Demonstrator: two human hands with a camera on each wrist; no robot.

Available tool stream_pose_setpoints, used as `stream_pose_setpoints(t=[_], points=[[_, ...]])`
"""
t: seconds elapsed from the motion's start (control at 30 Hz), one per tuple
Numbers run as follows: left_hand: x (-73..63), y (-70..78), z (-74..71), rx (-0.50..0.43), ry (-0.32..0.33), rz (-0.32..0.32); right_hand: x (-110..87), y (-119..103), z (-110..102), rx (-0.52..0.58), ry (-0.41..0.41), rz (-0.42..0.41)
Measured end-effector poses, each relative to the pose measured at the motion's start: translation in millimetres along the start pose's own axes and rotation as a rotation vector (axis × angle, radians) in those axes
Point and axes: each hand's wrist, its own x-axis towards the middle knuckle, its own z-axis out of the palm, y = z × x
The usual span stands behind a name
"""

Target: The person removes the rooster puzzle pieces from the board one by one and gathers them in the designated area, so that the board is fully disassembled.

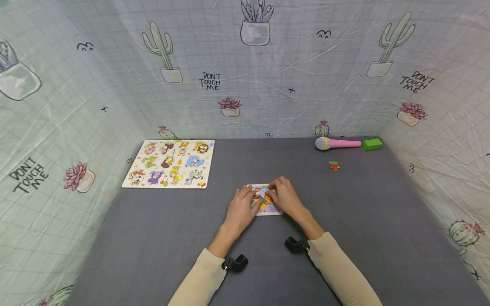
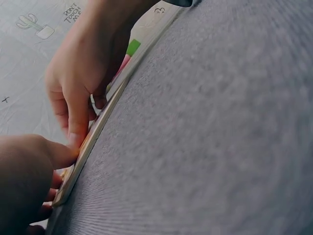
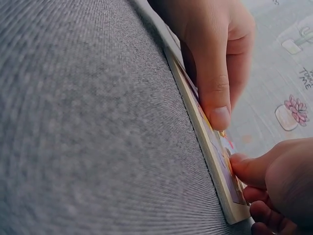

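Observation:
A small jigsaw puzzle (image 1: 262,208) in a pale wooden tray lies flat on the grey table, its picture colourful and partly covered by both hands. My left hand (image 1: 242,205) holds its left side, with the thumb on the picture and the fingers by the far left edge. On the opposite side, my right hand (image 1: 286,197) grips the puzzle with bent fingers, thumb over the picture. The right wrist view shows the tray's light rim (image 3: 208,156) and both thumbs on top. Whether a loose piece sits under the fingers is hidden.
One loose puzzle piece (image 1: 334,165), green and red, lies to the right. Behind it are a pink toy microphone (image 1: 344,143) and a green block (image 1: 371,144). An animal puzzle board (image 1: 178,165) lies at the back left. Printed cloth walls (image 1: 268,63) border the table.

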Motion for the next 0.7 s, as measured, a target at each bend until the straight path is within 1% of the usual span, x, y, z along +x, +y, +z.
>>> stream_pose_setpoints(t=[0.17,0.27,0.5,0.63,0.7], points=[[0.2,2.1,3.0,0.001,0.048,-0.004,1.4,1.3,-1.3,0.02,-0.042,0.036],[1.1,4.1,4.2,-0.007,0.069,-0.006,2.2,2.6,-4.2,0.048,-0.05,0.049],[2.7,4.5,4.7,-0.006,0.068,-0.022,4.7,6.5,-9.1,0.185,-0.064,0.081],[2.3,4.2,3.6,-0.001,0.074,-0.029,5.1,7.3,-9.5,0.239,-0.077,0.089],[2.3,4.8,3.3,-0.002,0.074,-0.028,4.6,8.4,-9.7,0.248,-0.073,0.095]])
